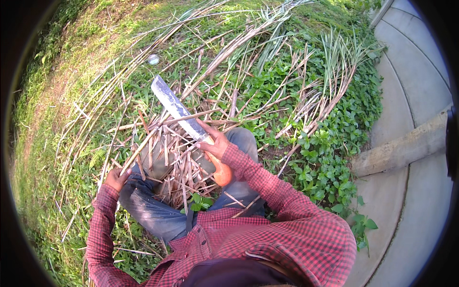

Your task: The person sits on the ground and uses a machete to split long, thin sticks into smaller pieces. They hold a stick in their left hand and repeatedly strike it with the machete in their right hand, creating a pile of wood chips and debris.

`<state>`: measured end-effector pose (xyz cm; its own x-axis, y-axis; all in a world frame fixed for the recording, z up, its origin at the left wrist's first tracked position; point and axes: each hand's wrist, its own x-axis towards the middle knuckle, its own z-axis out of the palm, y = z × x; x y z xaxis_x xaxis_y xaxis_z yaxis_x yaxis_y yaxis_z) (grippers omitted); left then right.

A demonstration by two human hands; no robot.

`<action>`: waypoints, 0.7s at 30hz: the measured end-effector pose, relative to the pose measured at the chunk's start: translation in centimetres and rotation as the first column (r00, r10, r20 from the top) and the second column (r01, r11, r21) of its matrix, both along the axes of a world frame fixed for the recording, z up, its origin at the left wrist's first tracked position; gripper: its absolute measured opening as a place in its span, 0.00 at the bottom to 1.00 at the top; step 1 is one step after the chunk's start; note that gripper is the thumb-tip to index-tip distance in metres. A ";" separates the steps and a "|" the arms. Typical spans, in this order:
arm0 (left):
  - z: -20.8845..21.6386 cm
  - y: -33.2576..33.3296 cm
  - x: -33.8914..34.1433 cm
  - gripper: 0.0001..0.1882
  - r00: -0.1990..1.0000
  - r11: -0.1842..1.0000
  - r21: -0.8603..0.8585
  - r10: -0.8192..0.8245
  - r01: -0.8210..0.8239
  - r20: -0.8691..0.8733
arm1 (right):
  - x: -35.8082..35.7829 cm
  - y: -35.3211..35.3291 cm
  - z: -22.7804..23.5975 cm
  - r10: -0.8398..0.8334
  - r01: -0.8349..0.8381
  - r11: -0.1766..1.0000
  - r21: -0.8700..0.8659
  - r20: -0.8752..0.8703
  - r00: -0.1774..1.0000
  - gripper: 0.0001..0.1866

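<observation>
1. My left hand closes its fingers around a stalk, left of the pile; the stalk slants toward the pile's far side.
2. My right hand grips the machete where blade meets handle, right of the pile's middle; the blade points beyond it.
3. I see bent legs flanking the pile.
4. Leafy stems lie beyond it, rightward.
</observation>
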<state>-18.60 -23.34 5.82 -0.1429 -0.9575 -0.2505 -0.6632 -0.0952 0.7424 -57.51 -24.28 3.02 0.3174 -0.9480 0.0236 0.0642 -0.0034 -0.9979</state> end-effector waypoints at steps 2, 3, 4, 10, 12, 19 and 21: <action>-0.2 -0.2 0.4 0.23 0.991 0.995 -0.008 0.101 -0.101 0.083 | -2.1 0.4 2.6 -0.069 0.068 0.998 -0.010 -0.178 0.982 0.39; -0.5 0.2 1.0 0.24 0.976 0.993 -0.080 0.105 -0.092 0.189 | -3.5 0.6 3.4 -0.118 0.082 0.989 -0.125 -0.313 0.942 0.39; -0.3 0.6 1.1 0.24 0.951 0.986 -0.151 0.114 -0.073 0.289 | -5.0 0.7 4.3 -0.192 0.089 0.966 -0.242 -0.445 0.875 0.40; -1.5 3.2 1.9 0.21 0.817 0.906 -0.423 0.238 0.009 0.526 | -16.8 -1.3 3.2 -0.592 0.354 0.805 -0.476 -0.687 0.421 0.16; -0.9 4.1 1.5 0.19 0.828 0.934 -0.358 0.196 0.006 0.525 | -19.2 -3.3 4.6 -0.504 0.533 0.810 -0.246 -0.756 0.418 0.20; -1.9 3.7 2.3 0.19 0.874 0.947 -0.320 0.148 0.009 0.462 | -16.9 -10.9 21.6 -0.819 0.166 0.488 -0.857 -0.384 0.426 0.22; -1.9 3.9 2.6 0.20 0.868 0.938 -0.346 0.149 0.028 0.474 | -12.3 -11.9 28.8 -0.705 0.131 0.275 -0.953 -0.107 0.701 0.11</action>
<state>-16.02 -19.45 3.92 -0.0260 -0.9978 0.0607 -0.9466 0.0441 0.3193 -69.84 -36.14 31.79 0.1152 -0.4685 0.8759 -0.6545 -0.6991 -0.2879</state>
